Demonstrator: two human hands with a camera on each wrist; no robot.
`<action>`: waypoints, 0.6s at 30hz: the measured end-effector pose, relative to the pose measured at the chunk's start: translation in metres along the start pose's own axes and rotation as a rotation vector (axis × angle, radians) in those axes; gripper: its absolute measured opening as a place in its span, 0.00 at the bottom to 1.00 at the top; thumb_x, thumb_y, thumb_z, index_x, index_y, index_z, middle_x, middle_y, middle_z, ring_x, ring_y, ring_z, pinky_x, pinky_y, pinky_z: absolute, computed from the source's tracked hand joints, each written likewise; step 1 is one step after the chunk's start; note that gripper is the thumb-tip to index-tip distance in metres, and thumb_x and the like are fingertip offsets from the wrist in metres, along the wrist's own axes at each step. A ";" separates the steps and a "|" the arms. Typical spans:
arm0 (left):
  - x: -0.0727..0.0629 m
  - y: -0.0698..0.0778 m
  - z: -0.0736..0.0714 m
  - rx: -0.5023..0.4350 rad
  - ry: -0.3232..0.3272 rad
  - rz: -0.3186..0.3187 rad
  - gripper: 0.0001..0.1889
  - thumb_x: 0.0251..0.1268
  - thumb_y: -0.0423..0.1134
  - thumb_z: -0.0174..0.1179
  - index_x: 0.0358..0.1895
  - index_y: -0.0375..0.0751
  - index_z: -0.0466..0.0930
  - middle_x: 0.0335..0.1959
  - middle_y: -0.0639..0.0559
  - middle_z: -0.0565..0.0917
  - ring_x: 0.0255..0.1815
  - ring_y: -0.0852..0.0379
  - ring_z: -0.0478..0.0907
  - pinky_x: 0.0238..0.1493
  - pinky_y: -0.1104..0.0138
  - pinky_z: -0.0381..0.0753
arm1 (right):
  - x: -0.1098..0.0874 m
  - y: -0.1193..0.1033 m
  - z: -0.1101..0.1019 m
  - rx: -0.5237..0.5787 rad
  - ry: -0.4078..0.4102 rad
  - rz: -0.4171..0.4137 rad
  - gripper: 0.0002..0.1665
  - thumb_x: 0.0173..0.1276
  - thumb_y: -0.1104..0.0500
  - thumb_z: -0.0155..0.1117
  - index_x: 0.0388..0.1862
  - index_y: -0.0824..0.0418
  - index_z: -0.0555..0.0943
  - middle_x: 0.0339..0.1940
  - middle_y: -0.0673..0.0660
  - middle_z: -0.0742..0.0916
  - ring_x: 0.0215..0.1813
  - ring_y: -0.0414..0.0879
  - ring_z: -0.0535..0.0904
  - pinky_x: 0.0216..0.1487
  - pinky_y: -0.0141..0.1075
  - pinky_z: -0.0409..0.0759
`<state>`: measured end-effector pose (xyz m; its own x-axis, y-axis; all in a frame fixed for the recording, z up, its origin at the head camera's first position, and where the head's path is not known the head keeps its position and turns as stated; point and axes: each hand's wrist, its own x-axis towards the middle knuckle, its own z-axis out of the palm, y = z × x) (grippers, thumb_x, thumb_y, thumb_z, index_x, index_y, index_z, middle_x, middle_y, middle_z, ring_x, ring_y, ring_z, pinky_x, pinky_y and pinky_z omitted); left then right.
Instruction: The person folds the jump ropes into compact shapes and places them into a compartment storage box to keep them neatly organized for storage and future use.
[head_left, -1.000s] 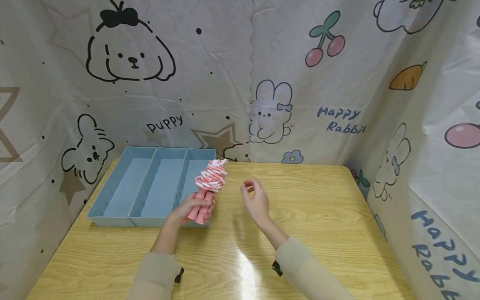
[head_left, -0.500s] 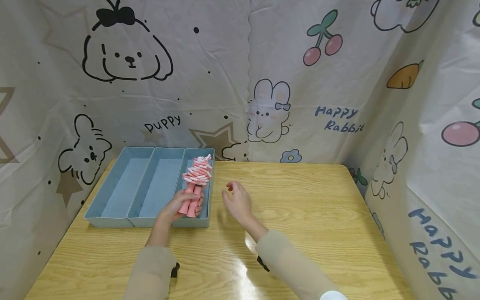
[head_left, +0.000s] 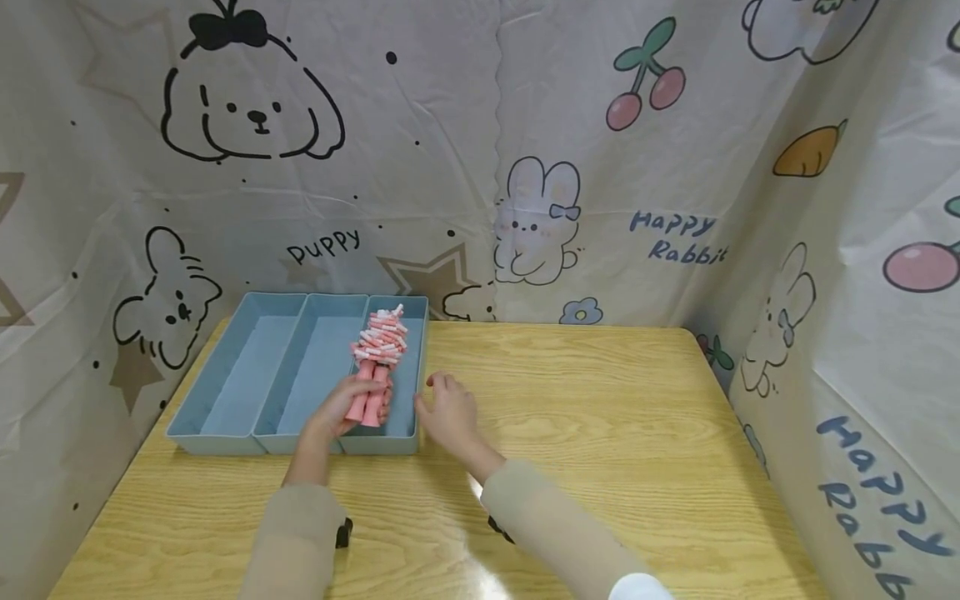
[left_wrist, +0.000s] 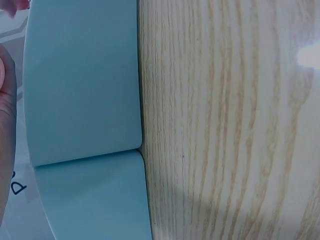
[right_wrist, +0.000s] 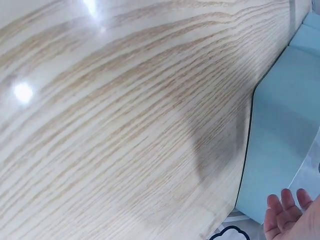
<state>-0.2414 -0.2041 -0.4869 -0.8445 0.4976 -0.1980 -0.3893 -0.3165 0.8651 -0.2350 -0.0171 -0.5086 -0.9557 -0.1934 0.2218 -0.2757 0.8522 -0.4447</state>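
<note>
My left hand grips the two pink handles of a beaded jump rope, its pink-and-white cord bundled above them. The rope is over the right-hand compartment of a light blue three-part box, handles toward me. Only a strip of that hand shows at the left edge of the left wrist view, beside the box's outer wall. My right hand is just right of the box's right rim, fingers loosely bent and holding nothing. In the right wrist view its fingertips are beside the blue wall.
The box's left compartment and middle compartment show bare floors. It stands on a wood-grain table near the back left. A white printed cloth hangs behind the table and along both sides.
The left hand has carried the jump rope leftward, from the box's right edge to over the right compartment. My right hand has moved left, up to the box's right side.
</note>
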 end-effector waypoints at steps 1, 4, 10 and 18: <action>0.000 0.000 0.000 0.000 0.000 -0.004 0.09 0.68 0.28 0.39 0.35 0.37 0.70 0.23 0.49 0.76 0.21 0.56 0.73 0.25 0.67 0.76 | 0.000 -0.001 0.001 -0.036 -0.023 0.005 0.18 0.64 0.46 0.55 0.43 0.58 0.75 0.37 0.54 0.81 0.39 0.49 0.77 0.36 0.40 0.74; 0.001 0.001 -0.002 0.006 -0.001 -0.008 0.11 0.68 0.28 0.38 0.34 0.37 0.71 0.23 0.50 0.76 0.20 0.57 0.73 0.25 0.67 0.76 | 0.002 -0.005 0.006 -0.135 -0.080 0.021 0.22 0.64 0.41 0.53 0.44 0.57 0.74 0.40 0.54 0.80 0.43 0.48 0.76 0.39 0.41 0.73; 0.003 -0.001 -0.005 0.040 0.008 -0.009 0.13 0.69 0.29 0.39 0.32 0.41 0.75 0.23 0.50 0.76 0.20 0.57 0.74 0.25 0.68 0.77 | 0.005 -0.007 0.012 -0.269 -0.132 0.015 0.28 0.64 0.39 0.51 0.51 0.59 0.73 0.43 0.56 0.79 0.45 0.49 0.74 0.43 0.43 0.72; 0.005 -0.002 -0.007 0.036 0.039 -0.026 0.09 0.69 0.30 0.40 0.35 0.35 0.71 0.23 0.49 0.76 0.20 0.57 0.74 0.25 0.67 0.77 | 0.008 -0.010 0.017 -0.340 -0.206 0.024 0.31 0.63 0.36 0.50 0.53 0.58 0.71 0.44 0.55 0.78 0.47 0.49 0.73 0.46 0.44 0.69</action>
<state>-0.2472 -0.2063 -0.4931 -0.8483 0.4729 -0.2382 -0.3988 -0.2745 0.8750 -0.2417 -0.0352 -0.5175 -0.9716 -0.2358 0.0212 -0.2365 0.9633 -0.1271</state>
